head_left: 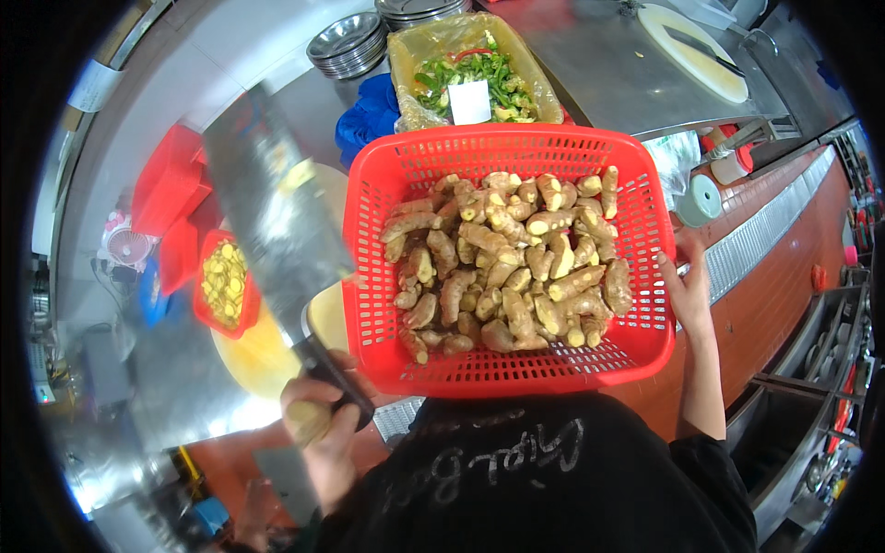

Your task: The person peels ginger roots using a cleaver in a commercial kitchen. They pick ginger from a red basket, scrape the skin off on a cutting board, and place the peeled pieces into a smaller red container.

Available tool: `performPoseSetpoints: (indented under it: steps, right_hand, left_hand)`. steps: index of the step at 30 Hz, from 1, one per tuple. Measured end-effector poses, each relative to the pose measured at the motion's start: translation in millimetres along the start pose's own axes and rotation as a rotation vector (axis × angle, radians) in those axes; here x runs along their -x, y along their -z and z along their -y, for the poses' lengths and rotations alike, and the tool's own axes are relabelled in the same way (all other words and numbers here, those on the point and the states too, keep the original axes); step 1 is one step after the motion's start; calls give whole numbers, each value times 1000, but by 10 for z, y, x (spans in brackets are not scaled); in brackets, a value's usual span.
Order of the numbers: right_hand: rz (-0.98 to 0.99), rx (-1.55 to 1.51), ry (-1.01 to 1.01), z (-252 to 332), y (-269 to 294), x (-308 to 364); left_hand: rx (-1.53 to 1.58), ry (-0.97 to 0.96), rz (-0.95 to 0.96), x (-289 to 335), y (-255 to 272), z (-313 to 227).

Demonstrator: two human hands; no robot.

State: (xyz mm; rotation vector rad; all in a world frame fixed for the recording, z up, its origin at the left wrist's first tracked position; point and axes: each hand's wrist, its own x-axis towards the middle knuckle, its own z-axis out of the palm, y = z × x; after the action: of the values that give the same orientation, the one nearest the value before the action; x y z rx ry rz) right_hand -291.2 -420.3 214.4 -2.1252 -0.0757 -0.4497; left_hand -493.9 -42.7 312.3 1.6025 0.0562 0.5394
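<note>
My left hand (323,429) is closed round the black handle of a broad cleaver (277,212), whose blade is smeared by motion. A pale ginger slice (297,175) sticks to the blade. What looks like a ginger piece (309,420) also shows at the fingers of that hand. In front of my body is a red perforated plastic basket (509,380), with many ginger roots (521,267) piled inside. My right hand (684,288) grips the basket's right side. The left side lies close to the cleaver and left hand; whether anything supports the basket from below is hidden.
Left of the basket, a red container (224,281) of ginger slices stands by a cutting board (263,355). Beyond the basket is a lined tub (549,100) of cut peppers, near stacked metal plates (348,46). A knife (703,50) lies on another board (659,28).
</note>
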Motion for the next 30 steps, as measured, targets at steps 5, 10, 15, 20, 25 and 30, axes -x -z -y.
performPoseSetpoints:
  steps: [5, 10, 15, 20, 25, 30]
  right_hand:
    - [357, -122, 300, 1092, 257, 127]
    - [771, -1040, -54, 1507, -313, 475]
    - [631, -1205, -473, 1590, -552, 452]
    - [435, -1237, -556, 1469, -727, 337]
    - [385, -965, -281, 1347, -410, -9]
    - [455, -622, -153, 1252, -252, -349]
  left_hand:
    - [184, 51, 200, -331, -628, -40]
    - [-339, -268, 346, -494, -1042, 213]
    - [-597, -407, 424, -416, -1169, 355]
    - [-799, -659, 521, -580, -1182, 377]
    - [101, 464, 309, -797, -1061, 398]
    - [726, 692, 442, -1245, -989, 453]
